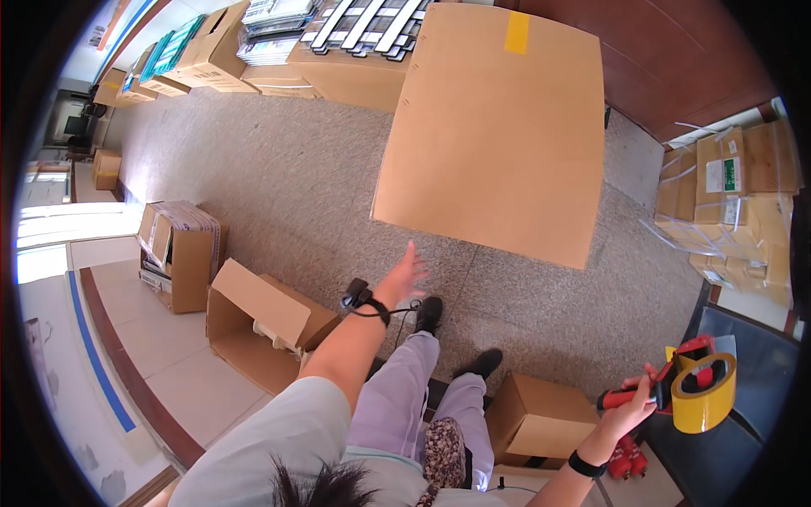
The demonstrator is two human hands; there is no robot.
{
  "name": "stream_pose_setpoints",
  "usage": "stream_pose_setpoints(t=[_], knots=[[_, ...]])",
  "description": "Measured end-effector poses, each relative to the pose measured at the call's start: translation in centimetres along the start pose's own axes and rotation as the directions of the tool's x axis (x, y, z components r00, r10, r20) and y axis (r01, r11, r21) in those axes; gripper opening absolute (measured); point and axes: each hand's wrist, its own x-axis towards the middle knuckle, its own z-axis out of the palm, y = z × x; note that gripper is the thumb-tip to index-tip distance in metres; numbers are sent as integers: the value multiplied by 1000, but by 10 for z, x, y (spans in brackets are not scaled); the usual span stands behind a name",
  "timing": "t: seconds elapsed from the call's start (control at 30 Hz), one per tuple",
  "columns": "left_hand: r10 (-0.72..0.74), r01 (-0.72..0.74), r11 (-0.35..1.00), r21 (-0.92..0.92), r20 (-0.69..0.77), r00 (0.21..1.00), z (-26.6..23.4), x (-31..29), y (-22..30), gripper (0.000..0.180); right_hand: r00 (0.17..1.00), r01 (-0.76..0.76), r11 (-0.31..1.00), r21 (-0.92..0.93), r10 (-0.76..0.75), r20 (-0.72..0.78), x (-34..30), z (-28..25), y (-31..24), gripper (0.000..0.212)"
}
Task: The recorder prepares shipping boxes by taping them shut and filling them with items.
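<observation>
Head view: the right hand [632, 414] grasps a red tape dispenser [666, 387] carrying 1 yellow roll [715, 411]; the left hand [404, 277], holding nothing, fingers spread, is near the large cardboard box [498, 144], which bears 1 yellow strip [517, 32]; farther off stand cartons [211, 66].

- The big, four-sided brown cardboard box [494, 135] is made smooth and matt.
- The red and black plastic tape holder [697, 345] is given a shiny look.
- The round yellow plastic tape roll [716, 406] is made smooth and glossy.
- The wide, speckled grey stone-like floor [287, 152] is left rough-looking.
- The long, pale purple trousers [393, 397] are made of matt cloth.
</observation>
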Motion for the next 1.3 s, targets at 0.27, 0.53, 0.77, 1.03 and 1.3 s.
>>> stream_pose_setpoints(t=[0.27,0.53,0.77,1.03,1.3], knots=[[407,-377,733,-566,-78,910,61,27,46,60,998,-63,998,4,63,-5,-14,-12,3,28],[591,-642,743,-189,-265,762,112,-68,102,33,999,-21,996,-91,18,-33,-25,-81,-27,29],[639,-680,720,-142,-247,728,160,-184,135,30,937,58,998,32,-43,-348,-41,-112,-132,9],[511,-581,776,-244,-295,807,162,-233,160,27,897,203,975,86,-150,-415,-59,-151,-188,13],[596,-650,736,-188,-275,754,108,-185,213,29,931,180,977,112,-132,-341,-82,-165,-220,17]])
